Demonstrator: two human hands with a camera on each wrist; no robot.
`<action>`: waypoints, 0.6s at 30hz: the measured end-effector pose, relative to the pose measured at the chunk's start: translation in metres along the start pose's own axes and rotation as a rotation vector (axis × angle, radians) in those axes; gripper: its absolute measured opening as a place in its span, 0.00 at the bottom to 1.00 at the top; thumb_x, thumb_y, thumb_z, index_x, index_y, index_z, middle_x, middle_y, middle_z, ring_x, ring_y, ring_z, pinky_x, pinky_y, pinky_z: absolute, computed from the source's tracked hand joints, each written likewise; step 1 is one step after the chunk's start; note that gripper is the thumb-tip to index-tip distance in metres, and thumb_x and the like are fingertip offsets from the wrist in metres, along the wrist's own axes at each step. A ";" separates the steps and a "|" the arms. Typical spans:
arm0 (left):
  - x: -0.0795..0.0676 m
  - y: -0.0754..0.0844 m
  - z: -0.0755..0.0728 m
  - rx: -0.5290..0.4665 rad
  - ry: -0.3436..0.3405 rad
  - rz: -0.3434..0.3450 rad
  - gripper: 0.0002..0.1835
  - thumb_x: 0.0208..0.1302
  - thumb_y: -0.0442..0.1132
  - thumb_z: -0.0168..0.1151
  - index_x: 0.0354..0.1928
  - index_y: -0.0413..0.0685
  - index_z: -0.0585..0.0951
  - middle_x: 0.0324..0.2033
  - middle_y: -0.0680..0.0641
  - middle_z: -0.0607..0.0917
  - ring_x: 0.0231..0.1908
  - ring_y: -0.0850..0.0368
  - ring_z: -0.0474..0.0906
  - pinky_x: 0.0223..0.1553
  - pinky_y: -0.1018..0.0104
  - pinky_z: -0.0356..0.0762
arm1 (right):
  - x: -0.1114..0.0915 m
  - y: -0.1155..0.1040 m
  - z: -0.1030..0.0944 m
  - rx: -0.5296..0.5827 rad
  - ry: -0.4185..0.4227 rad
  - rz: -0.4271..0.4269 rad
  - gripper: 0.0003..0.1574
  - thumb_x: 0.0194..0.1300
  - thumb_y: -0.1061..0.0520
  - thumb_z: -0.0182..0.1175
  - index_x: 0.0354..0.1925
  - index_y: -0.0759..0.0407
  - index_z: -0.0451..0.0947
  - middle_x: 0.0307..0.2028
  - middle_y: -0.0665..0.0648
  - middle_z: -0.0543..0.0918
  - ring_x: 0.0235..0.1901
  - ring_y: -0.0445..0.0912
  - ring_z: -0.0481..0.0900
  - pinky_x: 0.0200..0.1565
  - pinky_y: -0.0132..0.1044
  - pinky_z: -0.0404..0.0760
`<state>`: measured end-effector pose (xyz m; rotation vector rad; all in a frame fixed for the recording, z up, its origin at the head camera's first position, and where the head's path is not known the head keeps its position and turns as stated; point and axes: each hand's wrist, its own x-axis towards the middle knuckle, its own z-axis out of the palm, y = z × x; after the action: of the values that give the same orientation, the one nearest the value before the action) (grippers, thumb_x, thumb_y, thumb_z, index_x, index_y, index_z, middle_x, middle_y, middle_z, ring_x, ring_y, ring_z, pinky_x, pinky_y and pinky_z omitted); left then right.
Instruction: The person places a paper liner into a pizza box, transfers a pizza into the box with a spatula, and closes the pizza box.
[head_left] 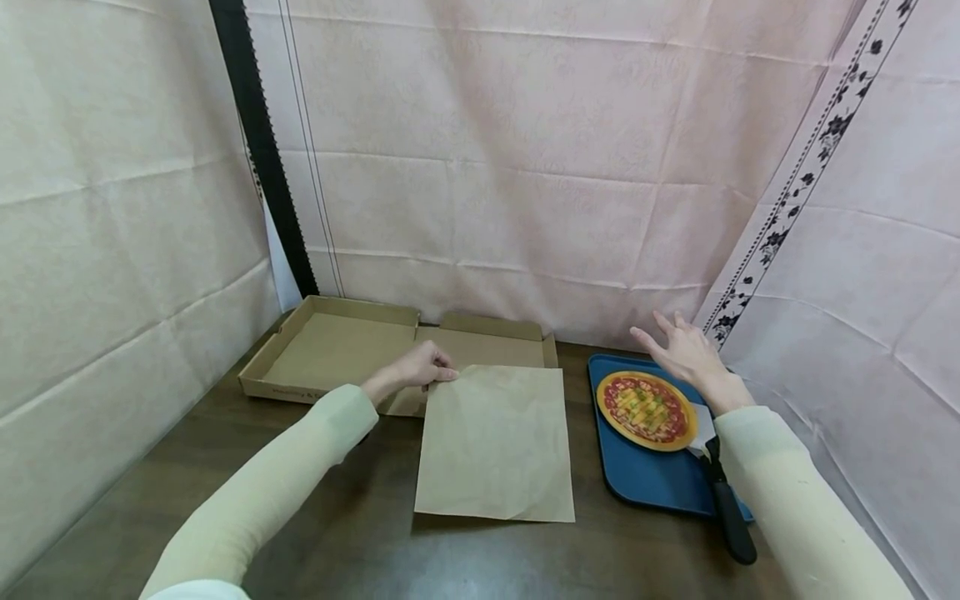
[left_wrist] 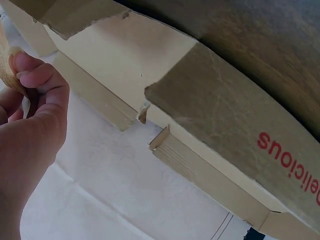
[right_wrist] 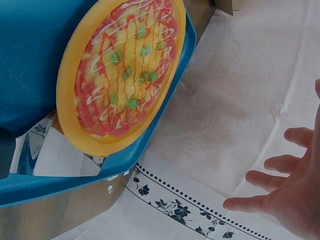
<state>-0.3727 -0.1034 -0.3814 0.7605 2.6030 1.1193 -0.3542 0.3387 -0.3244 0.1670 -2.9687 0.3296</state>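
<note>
My left hand [head_left: 422,367] pinches the upper left corner of a square sheet of brown paper [head_left: 495,446], which hangs over the table in front of an open cardboard pizza box [head_left: 337,346]. In the left wrist view, thumb and fingers grip the paper's edge [left_wrist: 7,70], and red lettering shows on the box wall [left_wrist: 220,115]. My right hand [head_left: 686,354] is held with spread fingers above the far right end of a blue tray [head_left: 652,483], holding nothing. On that tray lies a pizza [head_left: 647,410], with the white blade of a black-handled pizza server [head_left: 731,517] at its right edge.
The brown wooden table [head_left: 315,508] carries everything. Pale cloth hangs as walls [head_left: 525,167] on the left, back and right, close behind the box and the tray. The server's handle sticks out past the tray's near edge.
</note>
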 end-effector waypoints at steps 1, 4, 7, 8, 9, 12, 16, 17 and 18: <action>0.000 -0.001 -0.001 -0.001 0.003 0.002 0.15 0.67 0.35 0.60 0.20 0.40 0.78 0.10 0.55 0.67 0.12 0.59 0.65 0.19 0.60 0.74 | 0.000 0.000 0.000 0.001 -0.001 0.001 0.55 0.69 0.25 0.34 0.75 0.62 0.46 0.71 0.81 0.44 0.66 0.79 0.49 0.63 0.73 0.53; 0.000 -0.003 -0.004 -0.001 0.012 -0.004 0.14 0.67 0.35 0.60 0.22 0.39 0.79 0.11 0.54 0.69 0.12 0.59 0.66 0.19 0.62 0.74 | 0.000 -0.001 0.000 0.003 -0.004 0.003 0.55 0.69 0.24 0.34 0.75 0.61 0.46 0.71 0.80 0.44 0.66 0.79 0.49 0.63 0.73 0.53; 0.001 -0.005 -0.008 -0.004 0.028 -0.022 0.12 0.67 0.36 0.60 0.25 0.39 0.81 0.12 0.54 0.72 0.12 0.61 0.66 0.19 0.65 0.73 | 0.000 -0.001 -0.001 0.005 -0.008 0.007 0.55 0.68 0.24 0.34 0.75 0.61 0.45 0.72 0.79 0.43 0.67 0.79 0.48 0.62 0.75 0.51; 0.001 -0.006 -0.009 -0.011 0.033 -0.032 0.12 0.67 0.36 0.60 0.25 0.39 0.81 0.13 0.54 0.72 0.12 0.61 0.66 0.19 0.66 0.72 | 0.000 -0.001 -0.001 0.004 -0.008 0.009 0.55 0.68 0.24 0.34 0.76 0.60 0.45 0.72 0.79 0.43 0.67 0.79 0.47 0.62 0.75 0.51; 0.001 -0.007 -0.010 -0.016 0.039 -0.040 0.11 0.67 0.36 0.60 0.26 0.39 0.81 0.13 0.54 0.72 0.12 0.61 0.66 0.19 0.67 0.72 | 0.000 -0.002 -0.001 0.003 -0.009 0.011 0.55 0.68 0.24 0.34 0.76 0.60 0.45 0.72 0.79 0.43 0.67 0.79 0.46 0.62 0.75 0.50; 0.001 -0.009 -0.013 -0.038 0.060 -0.065 0.10 0.67 0.36 0.60 0.28 0.38 0.83 0.12 0.55 0.73 0.12 0.62 0.67 0.18 0.68 0.71 | 0.000 -0.001 -0.001 -0.001 -0.004 0.010 0.55 0.68 0.24 0.34 0.76 0.60 0.45 0.73 0.78 0.43 0.68 0.78 0.45 0.62 0.76 0.48; -0.001 -0.013 -0.017 -0.078 0.089 -0.095 0.09 0.67 0.35 0.60 0.35 0.35 0.85 0.15 0.55 0.76 0.13 0.62 0.66 0.18 0.70 0.71 | 0.000 0.000 -0.001 -0.007 0.001 0.005 0.55 0.69 0.24 0.34 0.76 0.60 0.45 0.73 0.77 0.44 0.68 0.78 0.45 0.63 0.76 0.48; -0.001 -0.015 -0.018 -0.089 0.097 -0.105 0.09 0.67 0.35 0.60 0.37 0.35 0.85 0.16 0.55 0.77 0.13 0.62 0.66 0.18 0.69 0.71 | 0.000 0.000 -0.001 -0.008 0.002 0.004 0.54 0.69 0.24 0.34 0.76 0.60 0.45 0.73 0.77 0.44 0.68 0.77 0.45 0.63 0.75 0.48; -0.002 -0.016 -0.019 -0.093 0.102 -0.105 0.10 0.67 0.35 0.60 0.39 0.34 0.85 0.18 0.54 0.79 0.13 0.63 0.66 0.18 0.68 0.72 | 0.000 0.000 -0.001 -0.008 0.003 0.005 0.54 0.69 0.24 0.34 0.76 0.60 0.45 0.73 0.77 0.45 0.69 0.77 0.45 0.63 0.75 0.48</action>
<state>-0.3847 -0.1255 -0.3797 0.5549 2.6174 1.2682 -0.3537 0.3393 -0.3236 0.1584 -2.9675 0.3175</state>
